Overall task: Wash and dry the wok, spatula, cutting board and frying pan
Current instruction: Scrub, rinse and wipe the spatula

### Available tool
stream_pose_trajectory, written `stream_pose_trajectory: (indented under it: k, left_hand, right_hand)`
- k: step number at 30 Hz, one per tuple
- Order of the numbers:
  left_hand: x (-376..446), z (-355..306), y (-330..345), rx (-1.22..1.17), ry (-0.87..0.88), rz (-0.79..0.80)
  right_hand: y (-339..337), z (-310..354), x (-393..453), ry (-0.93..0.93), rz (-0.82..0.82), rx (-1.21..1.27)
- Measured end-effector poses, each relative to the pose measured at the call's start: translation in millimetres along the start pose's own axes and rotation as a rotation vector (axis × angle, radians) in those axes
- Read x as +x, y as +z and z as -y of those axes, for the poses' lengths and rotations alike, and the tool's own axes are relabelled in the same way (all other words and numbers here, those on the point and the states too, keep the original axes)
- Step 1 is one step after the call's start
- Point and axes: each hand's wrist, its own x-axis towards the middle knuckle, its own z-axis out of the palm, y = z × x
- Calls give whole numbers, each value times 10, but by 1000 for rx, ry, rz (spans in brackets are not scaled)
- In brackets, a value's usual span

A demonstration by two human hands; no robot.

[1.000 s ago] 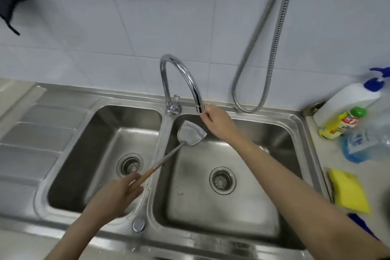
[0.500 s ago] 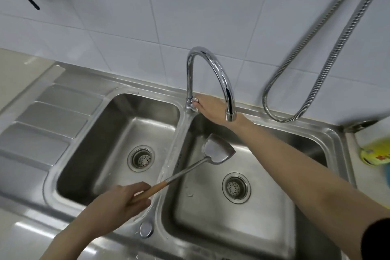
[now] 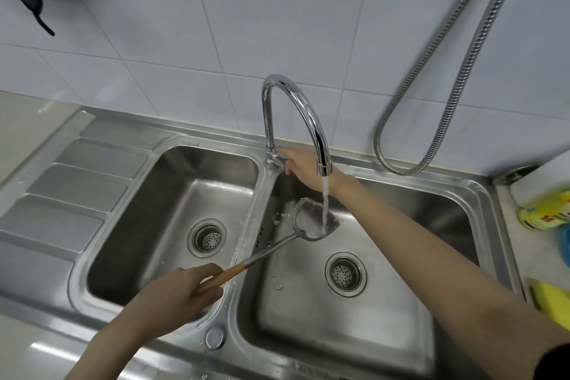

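Water runs from the single tap (image 3: 296, 114) onto one spatula (image 3: 314, 220), held over the right of two sink basins (image 3: 401, 302). The left hand (image 3: 175, 296) clasps its wooden handle; the right hand (image 3: 303, 168) fingers the tap's base lever.

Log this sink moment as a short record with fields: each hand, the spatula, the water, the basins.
left hand: left hand grips the wooden handle of the spatula
right hand: right hand at the lever at the base of the tap; exact grip unclear
spatula: blade held over the right basin, directly under the stream
water: water running, landing on the blade
left basin: left basin has nothing in it but its drain strainer
counter at right: yellow sponge, partly cut off
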Motion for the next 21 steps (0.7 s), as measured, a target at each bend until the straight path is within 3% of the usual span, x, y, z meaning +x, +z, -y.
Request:
stream_pose_trajectory:
  k: [4, 7, 9, 11, 13, 16, 21]
  left_hand:
    - [52, -72, 93, -32, 32, 17]
    - [115, -193, 214, -91, 59, 32]
    - [152, -304, 282, -110, 76, 29]
    - [174, -407, 333, -152, 76, 43]
    - [184, -496, 367, -239, 86, 67]
    - [172, -569, 356, -465, 77, 128]
    - [180, -483, 296, -864, 15, 185]
  right_hand:
    - [-8, -269, -765, 47, -406, 89]
    - [308, -411, -1421, 219, -650, 338]
    - [633, -519, -1732, 470, -632, 519]
    - [888, -486, -1927, 669, -431, 753]
    - [1020, -366, -1926, 761, -254, 1154]
    - [999, -177, -1730, 770, -232, 1545]
    - [896, 19, -1376, 706, -312, 1734]
